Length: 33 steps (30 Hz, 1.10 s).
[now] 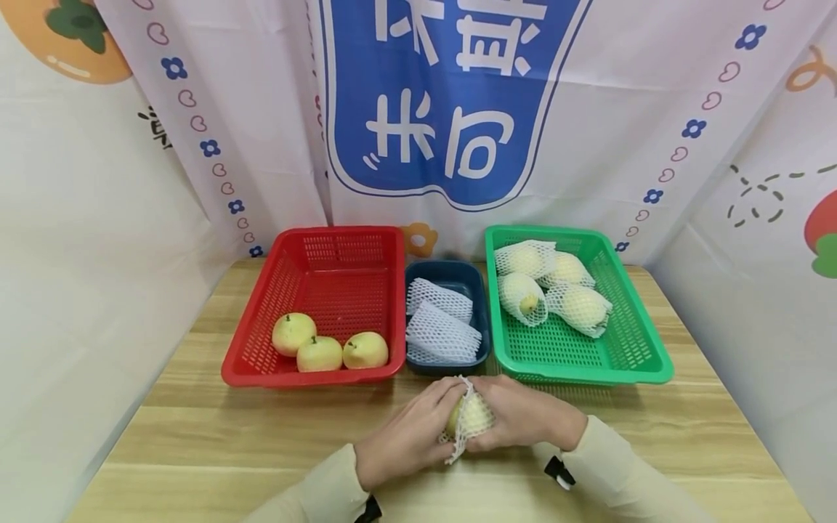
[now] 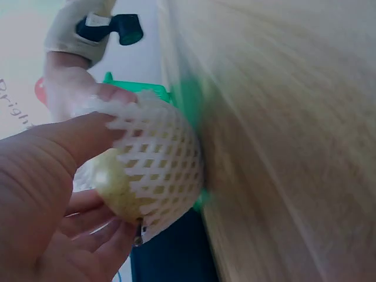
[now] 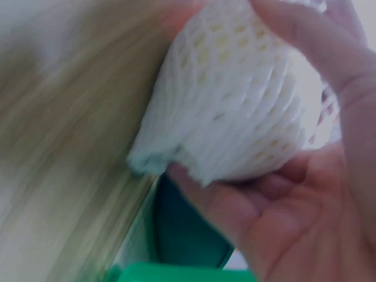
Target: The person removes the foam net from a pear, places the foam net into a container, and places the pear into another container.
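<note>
Tabletop [image 1: 216, 443], both hands [image 1: 412, 428] [image 1: 523, 414] around pear [image 2: 116, 183]

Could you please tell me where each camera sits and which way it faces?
Head: worn on the head, facing forward and down over the table, red basket, navy tray and green basket; left grip and right grip show, with sleeves.
Left wrist: worn on the left wrist, facing the pear and its foam net; left grip close, right grip beyond.
Right wrist: worn on the right wrist, facing the netted pear; right grip close.
Both wrist views share the pear, foam net and green basket.
</note>
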Tool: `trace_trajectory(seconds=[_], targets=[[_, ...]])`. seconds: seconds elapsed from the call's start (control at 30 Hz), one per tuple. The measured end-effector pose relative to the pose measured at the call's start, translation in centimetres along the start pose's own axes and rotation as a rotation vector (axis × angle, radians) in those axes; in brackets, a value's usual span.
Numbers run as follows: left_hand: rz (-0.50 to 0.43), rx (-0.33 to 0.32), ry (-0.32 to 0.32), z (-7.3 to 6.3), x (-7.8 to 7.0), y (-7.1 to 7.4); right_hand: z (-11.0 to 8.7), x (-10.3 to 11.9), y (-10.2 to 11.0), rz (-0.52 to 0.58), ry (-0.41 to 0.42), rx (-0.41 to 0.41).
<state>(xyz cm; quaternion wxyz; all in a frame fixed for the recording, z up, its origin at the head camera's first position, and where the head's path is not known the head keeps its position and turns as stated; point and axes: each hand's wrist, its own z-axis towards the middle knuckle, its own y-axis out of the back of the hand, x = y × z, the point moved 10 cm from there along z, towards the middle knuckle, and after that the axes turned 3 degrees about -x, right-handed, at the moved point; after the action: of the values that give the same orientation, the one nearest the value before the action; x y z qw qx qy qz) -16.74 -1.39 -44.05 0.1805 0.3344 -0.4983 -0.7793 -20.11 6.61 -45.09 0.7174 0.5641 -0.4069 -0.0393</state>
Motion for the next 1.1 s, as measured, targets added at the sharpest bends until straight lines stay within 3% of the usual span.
trace_trajectory(seconds=[0.2, 0.33, 0.57, 0.7, 0.93, 1.1], targets=[[0.037, -0.05, -0.035, 1.2, -0.2, -0.4, 0.2, 0.2, 0.5, -0.053, -0.045, -0.028], [0.068, -0.056, -0.015, 1.2, 0.1, -0.9, 0.2, -0.1, 0.2, -0.036, -0.068, -0.015], [-0.029, -0.036, 0.064, 0.7, 1.6, -0.6, -0.1, 0.0, 0.2, -0.036, -0.06, 0.004], [-0.017, -0.017, 0.072, 0.5, 2.2, -0.3, -0.2, 0.3, 0.5, -0.068, -0.048, 0.005], [0.001, 0.063, 0.074, 0.8, 2.1, -1.7, 0.0, 0.8, 0.3, -0.125, -0.048, 0.028], [-0.052, 0.06, 0.104, 0.8, 2.3, -2.2, 0.1, 0.9, 0.0, -0.123, -0.036, 0.026]])
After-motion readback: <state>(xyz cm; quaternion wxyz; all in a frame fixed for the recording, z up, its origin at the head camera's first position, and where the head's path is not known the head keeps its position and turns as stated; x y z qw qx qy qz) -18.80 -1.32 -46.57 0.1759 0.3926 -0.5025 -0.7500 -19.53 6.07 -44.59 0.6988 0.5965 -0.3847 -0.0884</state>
